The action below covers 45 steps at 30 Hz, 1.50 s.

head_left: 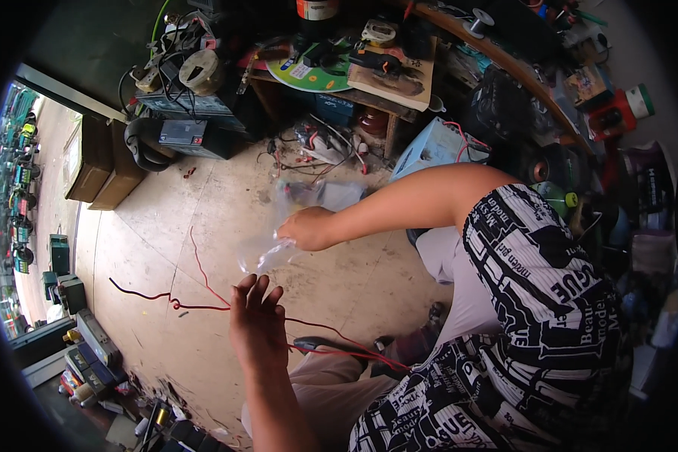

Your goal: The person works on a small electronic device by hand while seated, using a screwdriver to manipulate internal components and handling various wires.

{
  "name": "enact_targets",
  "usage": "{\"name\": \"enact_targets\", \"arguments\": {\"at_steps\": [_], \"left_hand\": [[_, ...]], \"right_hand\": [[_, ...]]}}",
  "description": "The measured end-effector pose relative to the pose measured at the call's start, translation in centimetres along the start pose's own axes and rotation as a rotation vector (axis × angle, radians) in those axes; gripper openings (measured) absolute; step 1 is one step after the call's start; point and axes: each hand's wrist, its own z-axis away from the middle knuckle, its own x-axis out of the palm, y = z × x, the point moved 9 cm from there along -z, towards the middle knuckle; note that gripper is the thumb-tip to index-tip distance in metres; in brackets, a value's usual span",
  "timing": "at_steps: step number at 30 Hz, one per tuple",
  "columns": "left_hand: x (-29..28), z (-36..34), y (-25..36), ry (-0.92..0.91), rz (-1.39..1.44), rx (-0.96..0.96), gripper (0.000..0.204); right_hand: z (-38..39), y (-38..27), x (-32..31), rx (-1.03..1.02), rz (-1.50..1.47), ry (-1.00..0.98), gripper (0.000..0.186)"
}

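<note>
The fingers of my right hand (pixel 309 228) are bent in on a clear plastic bag (pixel 267 255), clamped on its gathered middle. One crumpled part of it flares out below and to the left of my knuckles, and the rest spreads past them toward the upper side, with something inside that I can't make out. Whether the bag touches the floor (pixel 143 226) beneath, I can't tell. My left hand (pixel 258 328) is raised nearer to me, below the bag in view and just short of its lower edge, palm partly turned up; its fingers are loosely curled with the tips a little apart. Long red and black wires (pixel 203 307) run to that hand: on its left side a dark strand makes a small loop and a thin red strand slants upward, and on its right side the strands run on toward my lap. How firmly those fingers hold them, I can't tell. Beyond the bag, a pile of cables and parts (pixel 322 143) sits on the floor, near a low wooden tabletop (pixel 401 110) that carries a green disc (pixel 297 75) and a book (pixel 410 79). A light blue box (pixel 434 147) stands beyond my right forearm, and brown cartons (pixel 120 177) stand well apart, by the doorway.
</note>
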Motion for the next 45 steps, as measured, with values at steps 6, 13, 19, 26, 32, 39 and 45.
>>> {"name": "enact_targets", "arguments": {"at_steps": [6,13,19,26,32,39,45], "left_hand": [[-0.2,0.1,-0.3,0.045,-0.013,-0.014,0.029],[-0.7,0.3,-0.1,0.019,-0.01,0.008,0.031],[-0.4,0.2,0.0,0.006,-0.021,0.011,0.03],[-1.5,0.1,0.4,0.045,-0.013,0.063,0.036],[-1.5,0.4,0.7,0.103,-0.037,0.065,0.036],[-2.0,0.5,0.6,0.158,-0.048,0.037,0.035],[-1.9,0.3,0.6,0.112,-0.033,0.043,0.027]], "right_hand": [[2.3,-3.4,1.3,-0.015,-0.09,-0.071,0.019],[2.9,-3.3,3.6,-0.052,-0.078,-0.113,0.022],[4.1,-2.8,4.6,-0.052,0.004,-0.173,0.02],[7.1,-7.8,4.4,-0.208,-0.146,-0.304,0.016],[8.2,-7.7,5.8,-0.244,-0.105,-0.373,0.018],[8.5,-8.0,6.4,-0.246,-0.076,-0.42,0.018],[8.6,-7.1,7.2,-0.224,-0.006,-0.448,0.019]]}}
